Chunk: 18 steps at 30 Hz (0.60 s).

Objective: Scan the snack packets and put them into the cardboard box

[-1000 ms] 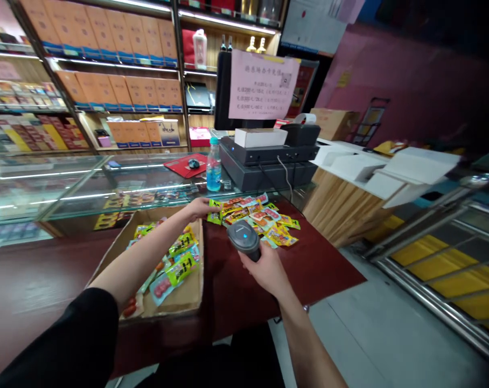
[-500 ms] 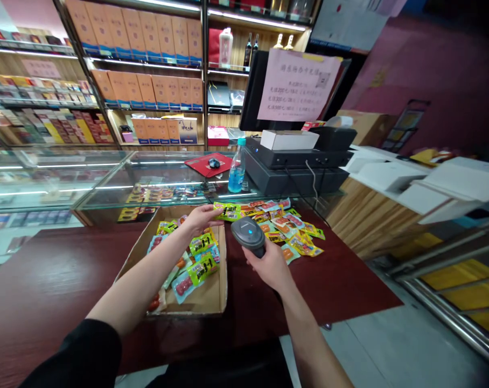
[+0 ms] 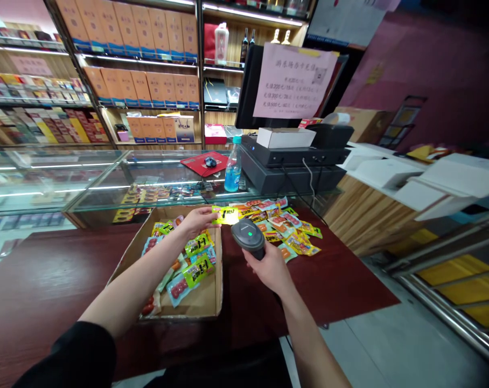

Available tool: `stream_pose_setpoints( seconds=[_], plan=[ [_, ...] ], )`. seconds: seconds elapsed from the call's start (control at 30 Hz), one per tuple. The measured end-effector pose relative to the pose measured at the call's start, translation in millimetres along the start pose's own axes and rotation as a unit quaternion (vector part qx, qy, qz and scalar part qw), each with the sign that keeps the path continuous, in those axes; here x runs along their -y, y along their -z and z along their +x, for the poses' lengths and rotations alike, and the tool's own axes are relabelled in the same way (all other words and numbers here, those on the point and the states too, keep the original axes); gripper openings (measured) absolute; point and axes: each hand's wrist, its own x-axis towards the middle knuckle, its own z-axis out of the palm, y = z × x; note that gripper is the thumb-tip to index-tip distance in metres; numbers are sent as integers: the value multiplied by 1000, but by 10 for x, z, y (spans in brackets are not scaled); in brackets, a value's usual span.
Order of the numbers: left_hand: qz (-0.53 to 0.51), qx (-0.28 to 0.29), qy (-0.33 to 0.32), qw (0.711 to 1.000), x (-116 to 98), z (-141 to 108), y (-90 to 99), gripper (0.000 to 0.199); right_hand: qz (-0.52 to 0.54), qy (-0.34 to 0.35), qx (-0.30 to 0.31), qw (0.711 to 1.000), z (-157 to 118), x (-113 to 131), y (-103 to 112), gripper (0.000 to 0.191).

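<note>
My left hand (image 3: 201,222) pinches a yellow-green snack packet (image 3: 224,215) by its left end, over the far right corner of a cardboard tray (image 3: 219,291). Bright light falls on the packet's right end. My right hand (image 3: 272,268) is wrapped around the handle of a dark barcode scanner (image 3: 248,237); a green light glows on its top, and its head points at the packet. Several snack packets (image 3: 198,269) lie loose in the tray. To the right of the scanner, a pile of similar packets (image 3: 287,226) is spread on the dark red table (image 3: 341,285).
Behind the table stands a glass display counter (image 3: 155,172) with a blue-capped bottle (image 3: 232,167), a mouse (image 3: 210,161) on a red mat, and a cash drawer (image 3: 285,167) under a monitor (image 3: 250,81). A cable hangs by the drawer. Shelves of orange boxes (image 3: 147,89) fill the back.
The scanner's top light has turned from blue to green, and its beam now lights the packet. Both hands keep their holds. The whole view has shifted slightly.
</note>
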Motion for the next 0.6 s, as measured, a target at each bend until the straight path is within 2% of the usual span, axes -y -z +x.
stream_pose_setpoints(
  seconds=[0.23,0.37,0.43,0.53,0.6],
  plan=[
    [-3,0,2,1000,4,-14,-20,32,-5,-1,4,1000,12,10,21,35],
    [48,-26,-22,998,-120,-52,37,37,0,1,2,1000,15,3,22,34],
    [100,-42,-58,992,-260,-97,140,40,5,-2,5,1000,14,-11,20,33],
    [214,-61,-111,969,-521,-216,401,40,14,-16,18,1000,22,-53,24,32],
    [295,-70,-104,947,-678,-324,604,40,15,-31,25,999,42,-88,36,32]
  ],
)
